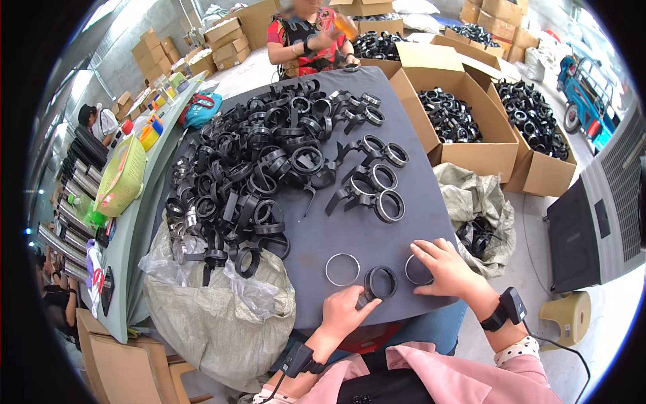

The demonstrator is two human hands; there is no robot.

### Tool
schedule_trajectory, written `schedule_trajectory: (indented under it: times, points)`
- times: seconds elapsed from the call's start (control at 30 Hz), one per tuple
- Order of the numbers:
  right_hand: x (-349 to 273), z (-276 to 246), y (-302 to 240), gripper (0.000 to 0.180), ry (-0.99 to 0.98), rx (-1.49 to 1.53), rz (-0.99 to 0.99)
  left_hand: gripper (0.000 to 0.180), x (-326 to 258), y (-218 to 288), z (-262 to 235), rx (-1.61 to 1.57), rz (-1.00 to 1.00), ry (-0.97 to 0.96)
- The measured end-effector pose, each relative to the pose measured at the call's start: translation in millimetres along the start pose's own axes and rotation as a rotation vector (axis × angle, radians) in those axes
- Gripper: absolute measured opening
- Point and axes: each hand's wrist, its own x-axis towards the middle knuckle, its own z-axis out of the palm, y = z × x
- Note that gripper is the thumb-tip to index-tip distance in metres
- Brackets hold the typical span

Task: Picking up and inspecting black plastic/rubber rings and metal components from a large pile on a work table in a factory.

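Near the front edge of the dark table point(417, 215), my left hand point(344, 311) pinches the stem of a black plastic ring point(369, 281), which lies face up. To its right, my right hand point(445, 268) spans a thin silver metal ring point(407, 271), fingertips on the far side and thumb on the near side; the palm hides part of it. A second thin silver ring point(326, 271) lies flat, untouched, left of the black one. Farther off, several black rings with silver rims point(389, 206) and stems lie along the table's right part.
A large heap of black rings point(269, 161) covers the table's left and far parts. A woven sack point(215, 330) hangs at the front left corner. Cardboard boxes point(474, 158) of rings stand right. Across the table is another person point(311, 40). A stool point(565, 316) sits at lower right.
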Motion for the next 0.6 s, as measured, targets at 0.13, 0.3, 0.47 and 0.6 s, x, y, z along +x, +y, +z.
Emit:
schedule_trajectory:
  times: [0.13,0.3,0.47,0.6]
  points:
    - [-6,14,23,0.079,0.072,0.019,-0.114,0.039,3,3,1,0.003,0.003,0.002]
    - [-9,18,4,0.065,0.409,-0.333,-0.228,0.038,2,2,1,-0.002,-0.002,0.001]
    - [-2,12,-16,0.058,0.678,-0.499,-0.369,0.038,2,2,0,0.002,-0.001,-0.003]
    - [5,14,-24,0.059,0.568,-0.343,-0.305,0.038,2,1,1,-0.01,-0.008,-0.014]
